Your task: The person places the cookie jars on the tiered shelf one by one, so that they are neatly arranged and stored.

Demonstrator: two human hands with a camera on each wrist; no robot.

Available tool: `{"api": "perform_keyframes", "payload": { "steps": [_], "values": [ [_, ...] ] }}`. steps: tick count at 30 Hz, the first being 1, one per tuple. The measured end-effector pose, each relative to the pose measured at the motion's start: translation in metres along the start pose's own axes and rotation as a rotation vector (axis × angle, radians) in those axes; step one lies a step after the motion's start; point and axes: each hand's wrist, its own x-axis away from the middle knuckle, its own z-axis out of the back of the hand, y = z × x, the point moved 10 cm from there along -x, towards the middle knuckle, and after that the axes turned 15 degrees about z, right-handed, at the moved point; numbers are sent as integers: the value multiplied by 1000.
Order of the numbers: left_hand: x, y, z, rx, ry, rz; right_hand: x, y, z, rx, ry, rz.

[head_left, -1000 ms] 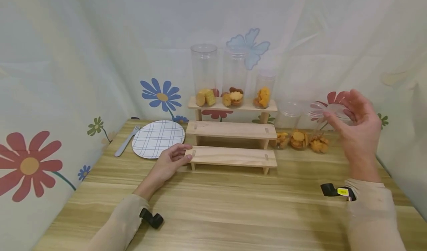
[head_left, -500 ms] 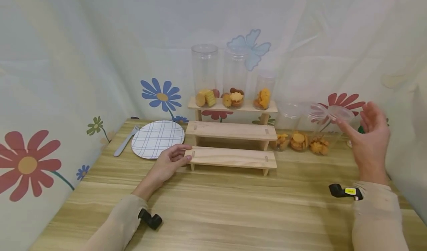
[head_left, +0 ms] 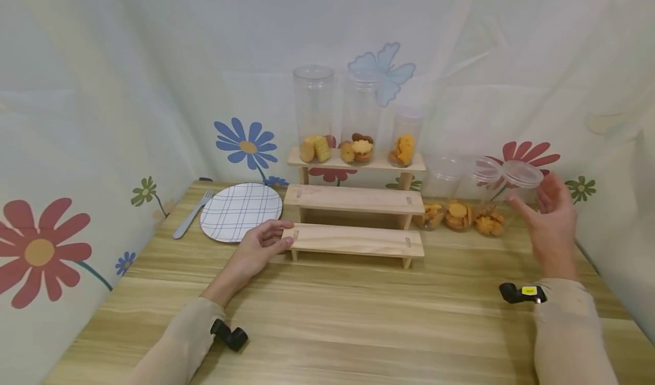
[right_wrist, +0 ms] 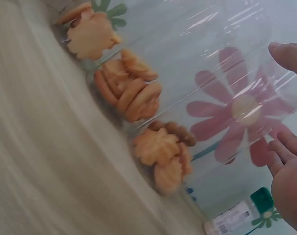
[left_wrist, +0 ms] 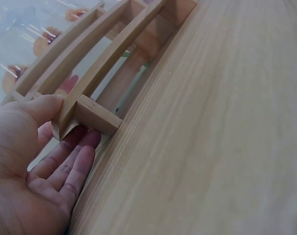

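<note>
My left hand grips the left end of the lowest board of a three-tier wooden stand. In the left wrist view its thumb lies on the board's end, with the fingers curled below. To the right of the stand, three clear jars of cookies stand in a row on the table. Around the upper part of the rightmost jar, just under its lid, my right hand is spread, thumb and fingers apart. The right wrist view shows a gap between that thumb and the fingers.
On the stand's top tier are a tall cookie jar, a second tall jar and a shorter one. A checked plate and a fork lie at left. A green-capped bottle stands past the jars.
My right hand first moved right and away from the rightmost jar, then came back left and lower, close around its upper part. The left hand has kept its hold on the stand.
</note>
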Motion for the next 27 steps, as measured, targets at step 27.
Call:
{"api": "perform_keyframes", "payload": {
  "steps": [27],
  "values": [
    [0, 0, 0, 10, -7, -10, 5, 56, -18, 206, -154, -15]
  ]
}}
